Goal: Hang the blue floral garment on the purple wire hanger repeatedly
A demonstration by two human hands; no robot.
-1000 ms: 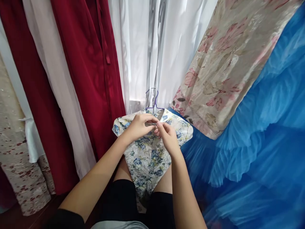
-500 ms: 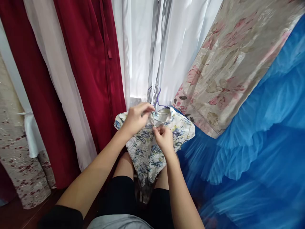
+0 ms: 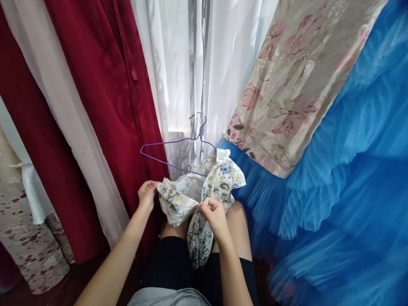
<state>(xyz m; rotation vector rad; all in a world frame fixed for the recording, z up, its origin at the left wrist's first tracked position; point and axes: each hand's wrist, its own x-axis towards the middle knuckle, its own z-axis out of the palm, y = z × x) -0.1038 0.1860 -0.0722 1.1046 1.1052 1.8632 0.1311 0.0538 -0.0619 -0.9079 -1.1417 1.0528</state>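
A small white garment with a blue flower print [image 3: 199, 195] hangs half off a purple wire hanger [image 3: 172, 146]. The hanger's left arm is bare; the right shoulder of the garment still sits on its right arm. My left hand [image 3: 146, 194] is closed on the garment's left edge. My right hand [image 3: 215, 214] pinches the cloth at its front middle, just above my knees. The hanger's hook is caught on a shiny metal pole [image 3: 197, 76].
Dark red dresses [image 3: 102, 93] and a pale sheer one [image 3: 57, 97] hang at the left. A white curtain [image 3: 172, 63] is behind. A beige dress with pink flowers [image 3: 293, 80] and a blue tulle skirt [image 3: 350, 182] fill the right side. My legs in black shorts [image 3: 172, 263] are below.
The garment's left shoulder has come off the hanger, baring the wire's left arm. My left hand has moved down and left with the cloth; my right hand dropped lower.
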